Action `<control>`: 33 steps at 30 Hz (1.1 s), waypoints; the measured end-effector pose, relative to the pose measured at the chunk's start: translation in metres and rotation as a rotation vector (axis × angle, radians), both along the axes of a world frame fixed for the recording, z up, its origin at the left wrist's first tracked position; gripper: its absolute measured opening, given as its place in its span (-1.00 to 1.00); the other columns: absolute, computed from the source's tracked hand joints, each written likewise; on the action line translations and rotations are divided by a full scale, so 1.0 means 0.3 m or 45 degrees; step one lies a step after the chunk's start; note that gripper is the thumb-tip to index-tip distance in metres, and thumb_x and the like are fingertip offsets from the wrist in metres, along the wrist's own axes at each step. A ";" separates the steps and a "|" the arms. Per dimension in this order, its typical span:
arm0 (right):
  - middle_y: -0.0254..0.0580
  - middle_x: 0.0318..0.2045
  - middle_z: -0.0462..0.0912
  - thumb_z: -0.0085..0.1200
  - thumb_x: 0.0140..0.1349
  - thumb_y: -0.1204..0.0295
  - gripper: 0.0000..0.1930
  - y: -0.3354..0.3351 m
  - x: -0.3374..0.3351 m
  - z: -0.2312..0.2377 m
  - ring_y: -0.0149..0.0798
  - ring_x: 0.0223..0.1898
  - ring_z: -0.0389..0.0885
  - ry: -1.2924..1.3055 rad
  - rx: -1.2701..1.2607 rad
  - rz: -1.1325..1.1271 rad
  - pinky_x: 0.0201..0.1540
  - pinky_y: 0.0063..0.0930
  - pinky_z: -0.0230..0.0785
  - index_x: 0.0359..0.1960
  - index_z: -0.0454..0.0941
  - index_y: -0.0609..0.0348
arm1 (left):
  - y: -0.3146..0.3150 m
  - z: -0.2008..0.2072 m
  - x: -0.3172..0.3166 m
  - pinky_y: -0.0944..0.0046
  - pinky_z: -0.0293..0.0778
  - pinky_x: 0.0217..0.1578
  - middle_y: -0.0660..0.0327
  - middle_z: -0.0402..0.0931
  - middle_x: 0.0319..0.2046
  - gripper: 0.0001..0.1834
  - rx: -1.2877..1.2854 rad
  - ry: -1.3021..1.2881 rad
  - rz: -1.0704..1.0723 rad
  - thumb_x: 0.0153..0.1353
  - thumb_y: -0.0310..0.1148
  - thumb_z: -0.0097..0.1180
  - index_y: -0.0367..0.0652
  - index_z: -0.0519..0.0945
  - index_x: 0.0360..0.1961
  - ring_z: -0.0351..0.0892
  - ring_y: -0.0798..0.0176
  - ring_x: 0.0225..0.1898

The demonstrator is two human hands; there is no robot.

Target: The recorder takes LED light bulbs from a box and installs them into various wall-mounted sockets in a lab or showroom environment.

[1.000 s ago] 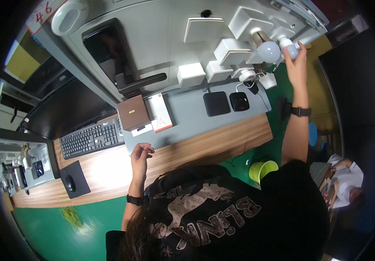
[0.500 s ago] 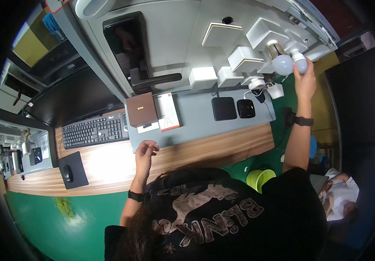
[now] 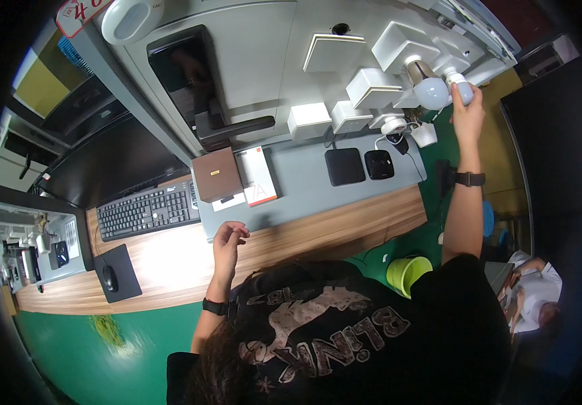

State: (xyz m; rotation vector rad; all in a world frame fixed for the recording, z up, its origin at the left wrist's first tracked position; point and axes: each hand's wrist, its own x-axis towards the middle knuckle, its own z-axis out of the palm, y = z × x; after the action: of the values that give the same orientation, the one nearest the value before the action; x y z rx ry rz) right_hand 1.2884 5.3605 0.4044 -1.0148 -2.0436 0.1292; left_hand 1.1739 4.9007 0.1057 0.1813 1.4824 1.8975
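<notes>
The right hand (image 3: 467, 113) is raised to the display panel, its fingers closed around a small bulb (image 3: 462, 88) just beside a larger round bulb (image 3: 432, 92). The left hand (image 3: 227, 240) rests, loosely curled, on the wooden desk (image 3: 345, 226) at the edge of a grey mat (image 3: 304, 182). A brown box (image 3: 216, 174) and a white booklet (image 3: 258, 175) lie on the mat. A keyboard (image 3: 144, 210) and mouse (image 3: 108, 277) sit further left.

A brown square box (image 3: 217, 174) sat on the grey mat (image 3: 304, 189), w/ a flat white pkg w/ an orange corner (image 3: 258, 177) just right of it & a white card (image 3: 229, 200) poking out below it. Left of the box stood a dark, blank monitor (image 3: 112, 162). Far above-left of the box, a white tag w/ red handwriting (image 3: 78, 11) hung at the frame's top edge.
</notes>
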 end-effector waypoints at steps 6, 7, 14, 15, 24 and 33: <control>0.05 -0.46 0.63 0.12 0.12 -0.06 -0.39 0.025 0.007 -0.009 -0.17 -0.61 0.60 0.030 -0.005 0.002 -0.50 -0.37 0.42 -0.01 0.43 0.22 | -0.009 -0.005 0.003 0.44 0.39 -0.31 0.28 0.52 -0.39 -0.88 0.008 0.034 -0.020 0.28 -0.48 -0.11 -0.18 0.50 -0.27 0.51 0.41 -0.33; 0.06 -0.39 0.63 0.12 0.12 -0.06 -0.39 0.012 0.004 -0.002 -0.14 -0.53 0.62 0.009 -0.059 -0.006 -0.45 -0.35 0.43 -0.01 0.43 0.22 | -0.006 -0.005 0.003 0.44 0.39 -0.31 0.28 0.52 -0.39 -0.88 0.008 0.044 -0.033 0.28 -0.48 -0.11 -0.18 0.50 -0.27 0.51 0.41 -0.33; -0.08 -0.07 0.54 0.18 0.04 -0.05 -0.39 -0.001 0.007 0.011 -0.02 -0.14 0.58 -0.321 0.631 0.009 -0.22 -0.23 0.47 0.04 0.43 0.04 | -0.011 0.011 0.007 0.43 0.38 -0.31 0.27 0.53 -0.40 -0.89 -0.023 0.009 -0.011 0.30 -0.47 -0.09 -0.21 0.50 -0.27 0.52 0.39 -0.33; -0.10 -0.07 0.53 0.19 0.03 -0.04 -0.40 -0.001 0.006 0.015 -0.03 -0.16 0.58 -0.439 0.671 0.018 -0.23 -0.22 0.47 0.05 0.43 0.02 | -0.021 0.010 0.008 0.44 0.38 -0.32 0.27 0.53 -0.40 -0.88 -0.033 0.021 -0.007 0.29 -0.46 -0.10 -0.18 0.50 -0.28 0.52 0.40 -0.32; 0.11 -0.42 0.63 0.19 0.04 0.00 -0.49 0.006 -0.023 0.035 0.09 -0.37 0.63 -0.391 0.677 -0.019 -0.33 -0.13 0.49 -0.14 0.55 0.18 | -0.029 0.004 0.002 0.42 0.38 -0.31 0.26 0.53 -0.40 -0.89 -0.036 0.000 0.010 0.29 -0.43 -0.07 -0.19 0.50 -0.27 0.52 0.39 -0.31; 0.23 -0.45 0.61 0.16 0.03 -0.10 -0.36 0.046 -0.001 0.057 0.14 -0.34 0.63 -0.461 0.623 -0.025 -0.31 -0.13 0.49 -0.15 0.55 0.33 | -0.010 -0.009 0.001 0.40 0.38 -0.30 0.25 0.54 -0.39 -0.87 -0.018 0.004 -0.002 0.29 -0.44 -0.09 -0.21 0.50 -0.26 0.52 0.38 -0.32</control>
State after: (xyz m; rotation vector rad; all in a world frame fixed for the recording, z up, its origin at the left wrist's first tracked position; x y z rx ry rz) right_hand 1.2881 5.3741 0.4216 -0.7838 -2.2250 -0.5784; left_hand 1.1742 4.8977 0.1029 0.1795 1.4970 1.8858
